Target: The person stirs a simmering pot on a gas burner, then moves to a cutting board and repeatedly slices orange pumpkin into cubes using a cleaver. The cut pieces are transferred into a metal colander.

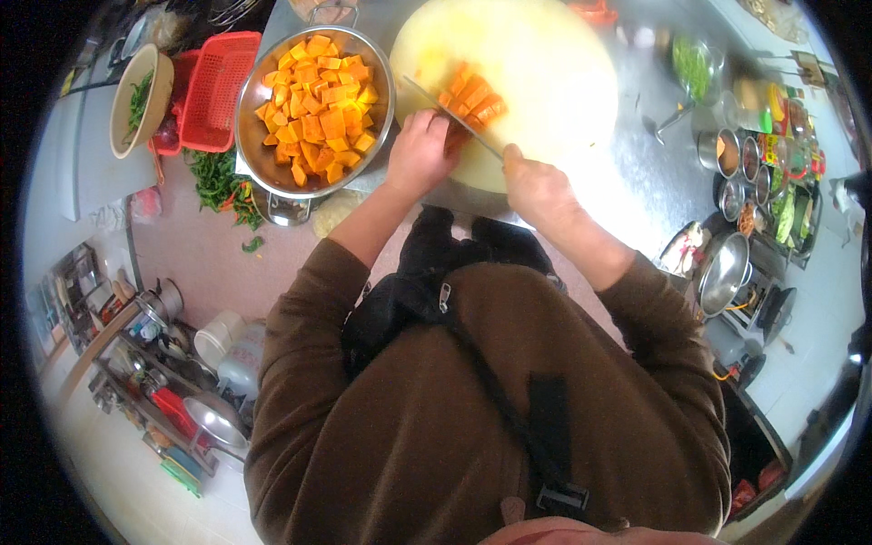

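Observation:
My right hand is closed around the handle of a kitchen knife, whose blade runs up and left over a large round cutting board. Along the far side of the blade lie cut orange squash pieces. My left hand rests at the near side of the blade, fingers bent over an orange piece of squash that is mostly hidden. To the left, a steel two-handled bowl holds many squash chunks.
Left of the bowl are a red plastic basket and a beige bowl with green peppers. More peppers lie below them. At the right stand small steel containers, a ladle and a steel wok.

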The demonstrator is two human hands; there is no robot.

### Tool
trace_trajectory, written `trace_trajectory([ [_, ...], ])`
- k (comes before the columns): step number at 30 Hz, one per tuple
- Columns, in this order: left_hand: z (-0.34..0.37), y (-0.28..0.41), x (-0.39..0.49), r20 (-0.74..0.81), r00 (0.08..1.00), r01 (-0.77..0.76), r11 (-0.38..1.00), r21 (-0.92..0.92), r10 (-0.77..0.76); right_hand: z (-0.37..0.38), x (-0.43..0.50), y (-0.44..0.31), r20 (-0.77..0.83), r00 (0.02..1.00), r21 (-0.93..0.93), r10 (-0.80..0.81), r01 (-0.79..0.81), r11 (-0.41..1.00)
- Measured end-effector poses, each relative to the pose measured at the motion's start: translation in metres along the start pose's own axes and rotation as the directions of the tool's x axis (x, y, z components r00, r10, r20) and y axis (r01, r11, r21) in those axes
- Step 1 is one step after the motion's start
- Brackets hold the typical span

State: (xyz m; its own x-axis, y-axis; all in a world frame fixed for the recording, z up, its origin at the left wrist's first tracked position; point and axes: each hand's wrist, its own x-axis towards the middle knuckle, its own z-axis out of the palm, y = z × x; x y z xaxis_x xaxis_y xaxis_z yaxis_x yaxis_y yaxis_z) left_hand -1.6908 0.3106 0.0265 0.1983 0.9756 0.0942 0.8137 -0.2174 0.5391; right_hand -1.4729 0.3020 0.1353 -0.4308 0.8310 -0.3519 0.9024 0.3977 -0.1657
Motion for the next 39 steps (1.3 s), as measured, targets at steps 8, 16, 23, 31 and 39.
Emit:
trace_trajectory([
  [8, -0.008, 0.002, -0.015, -0.116, 0.993, -0.001, 1.000, -0.022, -0.001, -0.018, -0.002, 0.013, 0.046, 0.999, 0.119, 0.008, -0.013, 0.993],
  [16, 0.005, -0.003, -0.013, -0.117, 0.993, -0.032, 0.999, 0.004, 0.033, -0.002, -0.010, -0.003, -0.042, 0.998, 0.032, -0.043, 0.044, 0.999],
  [23, 0.008, -0.005, -0.018, -0.108, 0.994, 0.015, 0.999, -0.029, -0.018, 0.043, -0.023, 0.040, -0.216, 0.972, 0.430, 0.091, 0.011, 0.903],
  [31, 0.008, 0.006, 0.043, 0.107, 0.986, -0.136, 0.987, 0.090, 0.126, 0.078, -0.061, 0.085, 0.455, 0.789, 0.879, 0.413, -0.471, -0.069],
  [39, 0.039, 0.034, 0.066, -0.152, 0.984, -0.101, 0.995, -0.027, 0.096, 0.119, -0.020, 0.019, 0.383, 0.902, 0.923, 0.199, -0.383, -0.038],
])
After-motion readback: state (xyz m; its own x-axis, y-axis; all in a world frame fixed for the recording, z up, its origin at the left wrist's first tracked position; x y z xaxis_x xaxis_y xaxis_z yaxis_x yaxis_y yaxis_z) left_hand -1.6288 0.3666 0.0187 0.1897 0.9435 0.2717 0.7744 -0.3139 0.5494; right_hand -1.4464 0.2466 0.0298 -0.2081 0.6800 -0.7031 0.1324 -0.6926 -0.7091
